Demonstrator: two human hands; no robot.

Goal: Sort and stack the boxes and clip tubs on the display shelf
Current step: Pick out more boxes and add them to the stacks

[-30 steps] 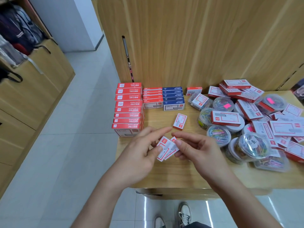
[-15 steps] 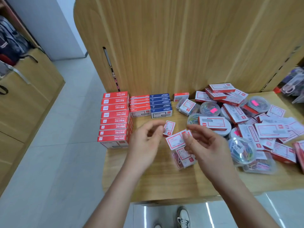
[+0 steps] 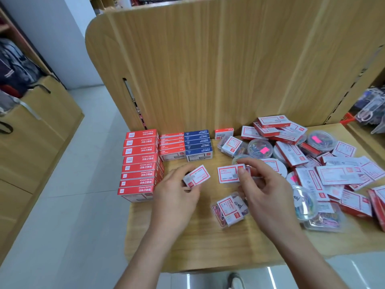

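Mid-sort. My left hand (image 3: pixel 177 190) pinches a small white box (image 3: pixel 196 176) centre-left of frame, just right of the red stack (image 3: pixel 139 163). My right hand (image 3: pixel 262 190) pinches a second white box (image 3: pixel 228 174) at centre, above a clip tub (image 3: pixel 228 211) on the shelf (image 3: pixel 208 247). Next, probably: stack both boxes together, keep edges square, then tackle the jumbled pile (image 3: pixel 333 163) at right.

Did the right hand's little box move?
Yes. The little box in the right hand went right, from in front of the blue stack to past its right edge.
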